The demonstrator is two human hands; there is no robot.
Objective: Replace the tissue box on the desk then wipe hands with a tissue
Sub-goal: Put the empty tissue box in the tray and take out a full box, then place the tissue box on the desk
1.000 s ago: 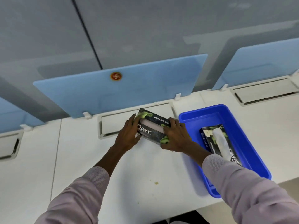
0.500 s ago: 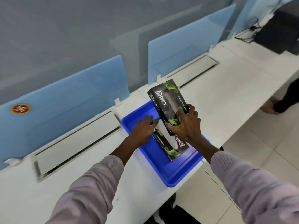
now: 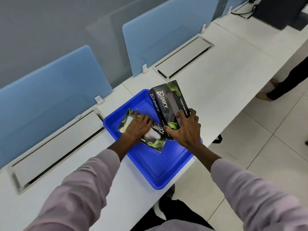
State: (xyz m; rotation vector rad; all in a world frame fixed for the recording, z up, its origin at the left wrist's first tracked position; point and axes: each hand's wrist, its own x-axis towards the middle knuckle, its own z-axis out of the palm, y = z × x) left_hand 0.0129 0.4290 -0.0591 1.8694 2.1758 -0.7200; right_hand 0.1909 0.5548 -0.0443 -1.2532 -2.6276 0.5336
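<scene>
Overhead, a white table (image 3: 225,67) with pale blue dividers (image 3: 55,90) carries a blue tray (image 3: 160,170) overhanging its front edge; right hand (image 3: 186,130) fingers grip an upright tissue box (image 3: 168,104), while the left hand (image 3: 138,127) lies spread on a flat tissue box (image 3: 155,142).

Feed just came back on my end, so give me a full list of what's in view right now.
tissue box in tray: 1, black and green, lying flat under the left hand
held tissue box: 1, black and green, tilted at the tray's far right
tray: 1, blue, desk's near edge
desk: 1, white
divider panels: 2, light blue, behind desk
cable hatches: 2, grey, set into desk
left hand: on the flat box
right hand: gripping the tilted box
</scene>
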